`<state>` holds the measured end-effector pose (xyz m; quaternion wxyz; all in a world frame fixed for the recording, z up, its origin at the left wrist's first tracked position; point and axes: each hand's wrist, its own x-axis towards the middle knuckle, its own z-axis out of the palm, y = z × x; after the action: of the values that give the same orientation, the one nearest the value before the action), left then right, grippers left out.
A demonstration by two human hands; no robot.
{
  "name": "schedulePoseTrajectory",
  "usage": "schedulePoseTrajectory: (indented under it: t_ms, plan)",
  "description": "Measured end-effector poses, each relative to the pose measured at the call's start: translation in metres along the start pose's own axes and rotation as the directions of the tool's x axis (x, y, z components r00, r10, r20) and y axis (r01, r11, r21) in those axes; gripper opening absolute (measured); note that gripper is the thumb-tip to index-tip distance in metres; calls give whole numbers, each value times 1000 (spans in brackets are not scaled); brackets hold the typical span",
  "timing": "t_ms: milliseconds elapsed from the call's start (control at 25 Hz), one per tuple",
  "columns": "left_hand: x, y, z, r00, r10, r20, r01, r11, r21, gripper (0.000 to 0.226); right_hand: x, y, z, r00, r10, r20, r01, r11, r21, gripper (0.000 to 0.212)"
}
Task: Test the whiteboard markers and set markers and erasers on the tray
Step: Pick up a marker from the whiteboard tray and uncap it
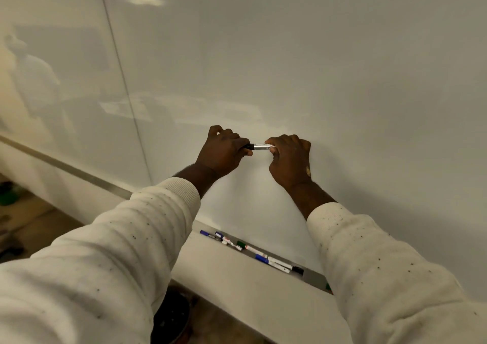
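Note:
Both hands are raised in front of the white whiteboard (316, 67), holding one marker (261, 146) level between them. My left hand (224, 151) grips its black end, which looks like the cap. My right hand (290, 157) pinches the white barrel's other end. Below, on the grey tray (313, 277) along the board's bottom edge, lie several markers: a blue-capped one (208, 234), a green-capped one (249, 247), and a blue and a black one (279, 263) further right. No eraser shows in view.
A white ledge (237, 277) runs under the tray. A vertical seam (123, 80) divides the board panels at left. A dark round object (172, 314) sits on the wooden floor below, and a green thing (8, 196) lies at far left.

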<state>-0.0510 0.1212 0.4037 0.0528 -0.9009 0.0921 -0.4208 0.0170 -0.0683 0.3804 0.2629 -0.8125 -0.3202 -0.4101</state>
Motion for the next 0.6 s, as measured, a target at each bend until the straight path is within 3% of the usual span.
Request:
schedulePoseTrajectory:
  t_ms: [360,600]
  plan:
    - [-92,-83,14,989,-133,69,135,990,-27,26,-19,-68,87,993,-90,72,88,996,29,23]
    - [-173,-161,39,971,-178,160,191,979,-69,29,-59,-127,170,984,-63,165,46,993,105,26]
